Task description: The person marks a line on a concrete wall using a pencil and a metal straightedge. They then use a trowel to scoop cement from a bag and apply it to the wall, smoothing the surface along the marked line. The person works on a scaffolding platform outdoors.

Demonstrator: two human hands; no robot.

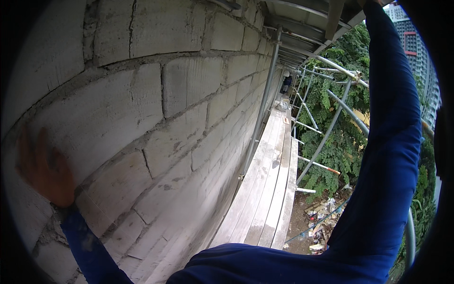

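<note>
My left hand (45, 168), slightly blurred, is at the grey block wall (127, 104) on the left, fingers spread, over a large block. My right arm in a blue sleeve reaches straight up along the right side. My right hand (372, 3) is at the top edge beside the overhead metal framework (300, 16), mostly cut off, so its fingers and any grip are hidden. Rough mortar joints run between the blocks.
A long plank walkway (248, 206) runs beside the wall, with a bag (283, 106) on it and a person (286, 81) at its far end. Scaffold tubes (319, 142) edge the drop toward trees (350, 151), scattered debris (321, 222) below and a tall building (409, 42) behind.
</note>
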